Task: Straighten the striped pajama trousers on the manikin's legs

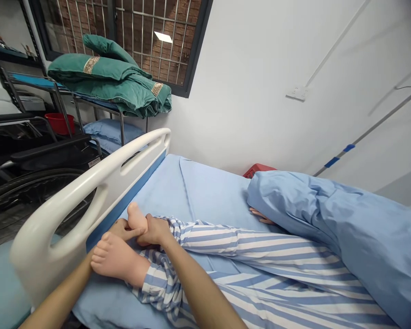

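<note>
A manikin lies on the bed in blue-and-white striped trousers [260, 244], with both bare feet toward the white footboard. My left hand [122, 229] closes around the manikin's farther foot [136, 217] from the footboard side, thumb across it. From the other side, my right hand [156, 230] wraps the same foot near the ankle, just below the trouser cuff. The nearer foot [118, 257] rests in front of my left wrist, toes pointing to the footboard. My forearms reach in on both sides of it. The fingers under the held foot are partly hidden.
The white footboard [89, 176] rises close beside my left hand. A blue quilt [315, 205] lies bunched at right, with a manikin's hand [263, 216] at its edge. A wheelchair [37, 157] and green folded bedding [113, 77] stand beyond the footboard.
</note>
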{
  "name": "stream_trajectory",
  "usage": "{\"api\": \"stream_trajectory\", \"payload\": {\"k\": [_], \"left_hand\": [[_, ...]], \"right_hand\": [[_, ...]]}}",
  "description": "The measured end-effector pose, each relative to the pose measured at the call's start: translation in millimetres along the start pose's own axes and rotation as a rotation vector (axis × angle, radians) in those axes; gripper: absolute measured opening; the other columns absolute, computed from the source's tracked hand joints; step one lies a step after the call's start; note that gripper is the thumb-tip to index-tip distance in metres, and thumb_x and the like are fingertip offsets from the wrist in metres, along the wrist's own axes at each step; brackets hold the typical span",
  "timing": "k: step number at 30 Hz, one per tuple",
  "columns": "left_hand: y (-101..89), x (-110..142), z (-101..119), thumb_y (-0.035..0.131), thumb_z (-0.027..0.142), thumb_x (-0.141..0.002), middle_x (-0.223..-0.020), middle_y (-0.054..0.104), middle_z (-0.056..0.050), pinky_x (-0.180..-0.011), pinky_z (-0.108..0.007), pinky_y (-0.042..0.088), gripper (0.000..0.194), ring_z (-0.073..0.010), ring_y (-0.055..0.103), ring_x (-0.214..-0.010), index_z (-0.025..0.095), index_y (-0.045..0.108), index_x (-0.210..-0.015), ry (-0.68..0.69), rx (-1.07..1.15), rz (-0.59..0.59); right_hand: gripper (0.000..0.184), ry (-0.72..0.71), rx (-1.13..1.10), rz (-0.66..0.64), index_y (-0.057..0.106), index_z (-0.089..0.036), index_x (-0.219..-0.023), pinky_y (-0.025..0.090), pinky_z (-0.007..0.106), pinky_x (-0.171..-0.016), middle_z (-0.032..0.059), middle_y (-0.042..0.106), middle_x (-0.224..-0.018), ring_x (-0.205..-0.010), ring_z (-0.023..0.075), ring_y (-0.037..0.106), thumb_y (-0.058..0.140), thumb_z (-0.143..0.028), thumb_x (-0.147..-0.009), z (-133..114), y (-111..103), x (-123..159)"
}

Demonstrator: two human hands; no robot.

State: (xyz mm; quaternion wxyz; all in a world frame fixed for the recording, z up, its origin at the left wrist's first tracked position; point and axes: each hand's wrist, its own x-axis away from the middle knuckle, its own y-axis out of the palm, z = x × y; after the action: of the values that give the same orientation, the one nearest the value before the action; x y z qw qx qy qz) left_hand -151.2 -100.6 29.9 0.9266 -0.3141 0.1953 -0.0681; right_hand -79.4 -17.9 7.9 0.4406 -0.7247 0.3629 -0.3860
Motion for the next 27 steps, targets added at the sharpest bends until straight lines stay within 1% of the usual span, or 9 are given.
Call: {"api": "stream_trajectory", "payload": {"k": [4,8,10,13,16,18,22,27], "left_hand": [[0.7,1,1,0.016,0.013,-0.083,-0.062,0.004,0.003,-0.054,-0.031,0.009,0.024,-0.0188,0.034,-0.069,0.021,0.002,-0.065,-0.002,-0.038,0.030],[10.0,-1,-7,0.018,0.013,-0.082,-0.061,0.006,0.003,-0.055,-0.031,0.012,0.023,-0.0201,0.037,-0.072,0.021,0.006,-0.063,-0.012,-0.071,0.038],[15.0,-1,-12,0.019,0.013,-0.081,-0.060,0.010,0.003,-0.056,-0.032,0.014,0.023,-0.0208,0.039,-0.074,0.021,0.010,-0.062,-0.006,-0.100,0.038],[19.2,-1,-16,0.019,0.012,-0.080,-0.060,0.019,0.001,-0.057,-0.032,0.016,0.022,-0.0218,0.040,-0.077,0.021,0.022,-0.061,0.008,-0.138,0.033],[19.0,1,-16,0.020,0.010,-0.079,-0.063,0.029,-0.001,-0.057,-0.031,0.016,0.022,-0.0222,0.040,-0.077,0.020,0.034,-0.064,0.012,-0.131,0.017],[18.1,1,-16,0.021,0.010,-0.079,-0.064,0.033,-0.002,-0.056,-0.031,0.017,0.023,-0.0219,0.039,-0.076,0.019,0.038,-0.067,0.030,-0.153,0.025],[16.4,2,-14,0.015,0.012,-0.083,-0.063,0.030,-0.001,-0.057,-0.031,0.018,0.028,-0.0208,0.039,-0.071,0.020,0.038,-0.068,0.100,-0.266,0.067],[11.1,3,-11,0.012,0.015,-0.086,-0.063,0.029,-0.001,-0.057,-0.031,0.019,0.030,-0.0199,0.040,-0.070,0.020,0.036,-0.070,0.123,-0.309,0.095]], "right_hand": [[0.057,-0.017,0.015,0.027,0.048,-0.022,-0.094,0.044,0.030,-0.054,0.0054,0.065,-0.086,-0.073,0.0245,0.063,0.060,-0.052,-0.047,-1,0,1],[0.058,-0.014,0.029,0.047,0.047,-0.021,-0.097,0.043,0.029,-0.055,0.0058,0.065,-0.087,-0.075,0.0251,0.063,0.060,-0.051,-0.048,-2,2,0],[0.058,-0.014,0.039,0.053,0.047,-0.021,-0.097,0.043,0.029,-0.056,0.0054,0.065,-0.085,-0.074,0.0249,0.063,0.060,-0.050,-0.049,-2,3,-1],[0.057,-0.023,0.049,0.054,0.047,-0.020,-0.098,0.043,0.029,-0.057,0.0051,0.065,-0.084,-0.074,0.0247,0.063,0.060,-0.048,-0.051,-1,4,-2],[0.055,-0.020,0.051,0.054,0.047,-0.019,-0.099,0.043,0.029,-0.058,0.0055,0.065,-0.084,-0.075,0.0245,0.063,0.060,-0.047,-0.053,-2,4,-1],[0.054,-0.014,0.051,0.059,0.047,-0.019,-0.099,0.043,0.029,-0.058,0.0061,0.065,-0.085,-0.076,0.0243,0.063,0.059,-0.046,-0.054,-3,2,1],[0.055,-0.008,0.047,0.065,0.047,-0.019,-0.099,0.043,0.029,-0.058,0.0067,0.065,-0.086,-0.077,0.0250,0.063,0.059,-0.047,-0.053,-4,1,3],[0.053,-0.015,0.036,0.063,0.047,-0.020,-0.096,0.043,0.029,-0.056,0.0054,0.065,-0.085,-0.075,0.0255,0.063,0.059,-0.047,-0.052,-5,0,4]]}}
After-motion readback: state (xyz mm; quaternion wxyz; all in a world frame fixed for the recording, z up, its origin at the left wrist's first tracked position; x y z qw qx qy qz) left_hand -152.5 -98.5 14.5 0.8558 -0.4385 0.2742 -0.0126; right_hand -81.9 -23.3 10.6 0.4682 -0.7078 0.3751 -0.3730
